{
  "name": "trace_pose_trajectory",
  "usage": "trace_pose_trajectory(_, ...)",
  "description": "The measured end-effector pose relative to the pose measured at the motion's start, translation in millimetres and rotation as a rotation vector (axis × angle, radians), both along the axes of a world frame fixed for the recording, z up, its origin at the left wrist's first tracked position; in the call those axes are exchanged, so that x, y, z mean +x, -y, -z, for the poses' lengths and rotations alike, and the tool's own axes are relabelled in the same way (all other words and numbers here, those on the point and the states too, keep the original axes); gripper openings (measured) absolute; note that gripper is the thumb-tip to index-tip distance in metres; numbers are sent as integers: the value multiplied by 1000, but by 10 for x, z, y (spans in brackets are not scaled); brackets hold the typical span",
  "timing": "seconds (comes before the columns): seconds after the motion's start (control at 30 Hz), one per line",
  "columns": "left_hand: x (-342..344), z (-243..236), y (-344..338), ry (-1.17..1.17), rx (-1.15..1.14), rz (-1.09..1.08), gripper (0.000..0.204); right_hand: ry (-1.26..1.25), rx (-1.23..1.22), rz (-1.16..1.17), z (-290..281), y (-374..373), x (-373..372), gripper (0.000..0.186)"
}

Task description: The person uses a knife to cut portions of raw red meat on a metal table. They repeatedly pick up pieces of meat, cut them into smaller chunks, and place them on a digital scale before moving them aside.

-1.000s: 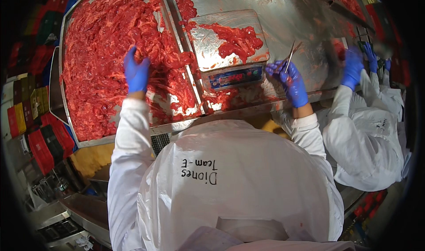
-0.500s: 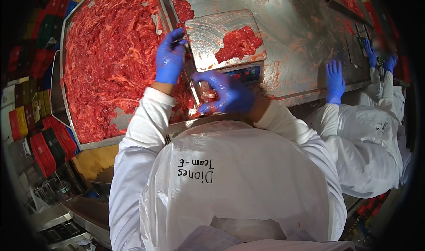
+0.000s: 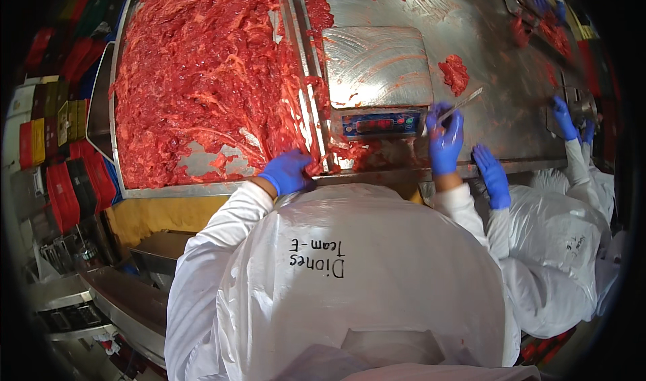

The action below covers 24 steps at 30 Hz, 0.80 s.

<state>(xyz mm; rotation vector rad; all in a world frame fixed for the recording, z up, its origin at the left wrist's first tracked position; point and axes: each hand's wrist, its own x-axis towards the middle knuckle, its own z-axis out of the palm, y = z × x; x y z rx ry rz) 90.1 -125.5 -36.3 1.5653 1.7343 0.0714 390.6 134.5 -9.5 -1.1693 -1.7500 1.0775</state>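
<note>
My left hand [image 3: 286,172], in a blue glove, rests at the near edge of a big steel tray [image 3: 108,119] heaped with raw red meat strips [image 3: 202,78]; its fingers curl into the meat. My right hand [image 3: 444,139], also gloved, is just right of a digital scale [image 3: 377,65] and pinches a thin pale stick [image 3: 464,102] that points up and to the right. The scale's steel platform is bare apart from smears. A small lump of meat [image 3: 454,73] lies on the steel table [image 3: 484,24] right of the scale.
A co-worker in white stands at my right, one blue-gloved hand [image 3: 491,176] on the table's near edge and another [image 3: 564,115] farther right. More meat scraps [image 3: 552,34] lie at the far right. Red and yellow crates [image 3: 47,145] are stacked at the left.
The meat that lay on the scale is gone from it, and a lump now lies on the table to its right. My hands moved apart: left to the tray's edge, right beside the scale.
</note>
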Motion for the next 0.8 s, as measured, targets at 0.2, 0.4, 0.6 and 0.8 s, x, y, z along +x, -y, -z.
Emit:
trace_pose_trajectory(0.2, -406, -571, -400, 400, -209, -142, 27, 339, -296, -221, 388, 687, 442, 54)
trace_pose_trajectory(0.4, -498, -1904, -1328, 899, 56, -228, 32, 596, -11, -254, 408, 708, 485, 58)
trace_pose_trajectory(0.6, -330, -1334, -1909, 186, 738, -252, 52, -58, -302, -152, 517, 677, 421, 29)
trace_pose_trajectory(0.8, 159, -1167, -1839, 45, 581, -340, 49, -73, -200, -365, -334, 229, -83, 14)
